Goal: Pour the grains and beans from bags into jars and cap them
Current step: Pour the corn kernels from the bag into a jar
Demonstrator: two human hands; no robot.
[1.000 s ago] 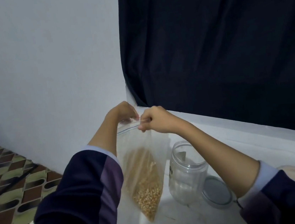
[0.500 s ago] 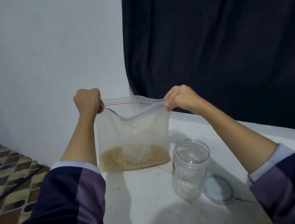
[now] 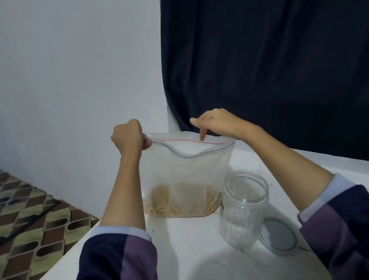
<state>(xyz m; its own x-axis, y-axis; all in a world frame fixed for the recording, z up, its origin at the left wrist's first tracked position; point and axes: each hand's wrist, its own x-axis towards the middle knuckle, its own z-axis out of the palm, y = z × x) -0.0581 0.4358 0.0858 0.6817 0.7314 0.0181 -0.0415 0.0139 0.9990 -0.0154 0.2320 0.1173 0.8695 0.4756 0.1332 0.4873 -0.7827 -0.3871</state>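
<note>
Bag [image 3: 183, 175] upright, mouth up; left hand [image 3: 129, 136] pinches corner, right hand [image 3: 217, 124] seemingly loose.

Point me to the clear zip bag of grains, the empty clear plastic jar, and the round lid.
clear zip bag of grains [image 3: 183, 172], head view, front wall.
empty clear plastic jar [image 3: 241, 216], head view, side wall.
round lid [image 3: 280, 235], head view, flat face.
</note>
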